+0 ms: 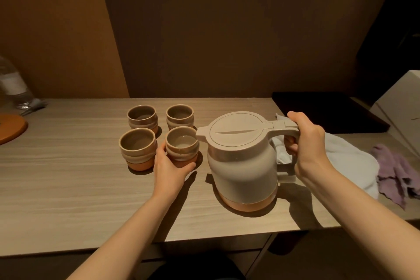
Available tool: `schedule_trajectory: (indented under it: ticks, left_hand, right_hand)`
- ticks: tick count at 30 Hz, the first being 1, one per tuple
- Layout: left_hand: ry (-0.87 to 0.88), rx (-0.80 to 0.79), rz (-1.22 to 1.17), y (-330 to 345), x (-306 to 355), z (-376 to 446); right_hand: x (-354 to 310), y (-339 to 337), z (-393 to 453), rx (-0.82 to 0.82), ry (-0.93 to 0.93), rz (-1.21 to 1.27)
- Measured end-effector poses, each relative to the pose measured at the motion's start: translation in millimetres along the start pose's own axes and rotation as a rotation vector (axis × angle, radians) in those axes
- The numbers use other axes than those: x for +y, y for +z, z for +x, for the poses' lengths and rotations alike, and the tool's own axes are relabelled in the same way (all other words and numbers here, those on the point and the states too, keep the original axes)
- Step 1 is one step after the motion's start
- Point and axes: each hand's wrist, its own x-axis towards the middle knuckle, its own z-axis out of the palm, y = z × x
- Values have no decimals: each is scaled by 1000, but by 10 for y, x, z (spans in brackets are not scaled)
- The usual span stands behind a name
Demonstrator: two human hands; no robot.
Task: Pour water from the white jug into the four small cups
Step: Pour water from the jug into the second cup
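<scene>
Four small beige cups with orange bases stand in a square on the wooden table. My left hand wraps the base of the near right cup, which holds some water. The near left cup, far left cup and far right cup look dry inside. The white jug, lid closed, stands upright on the table just right of the cups, its spout touching or nearly touching the held cup's rim. My right hand grips its handle.
A white cloth and a purple cloth lie right of the jug. A black tray and a white box sit at the back right. A plastic bottle and an orange disc are at the far left.
</scene>
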Motion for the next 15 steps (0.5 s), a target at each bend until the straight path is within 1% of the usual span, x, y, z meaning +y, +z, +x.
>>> schedule_trajectory:
  ticks: [3,5,8,10,11,12,13,15]
  left_hand:
    - [-7,21,12,-111,-38,-169]
    - [32,59,12,-209,-11,-293]
    - [206,141,76,-412,44,-382]
    - [321,226,159,-553,74,-329]
    - [347,275,210,-610,81,-275]
    - [335,317,251,-656,76,-204]
    - [289,339,267,-690,70,-132]
    - [141,313,237,-734,43,-4]
  right_hand:
    - [9,3,-10,-2,-12,-10]
    - [11,7,-12,-3,-21,-10]
    - [13,8,-11,-8,-30,-21]
    - [17,4,-7,-6,-32,-30]
    - [22,1,-6,-5,-31,-30]
    - [25,-1,-6,-5,-30,-28]
    - [29,-1,-5,-6,-28,-26]
    - [26,2,-6,-10,-27,-29]
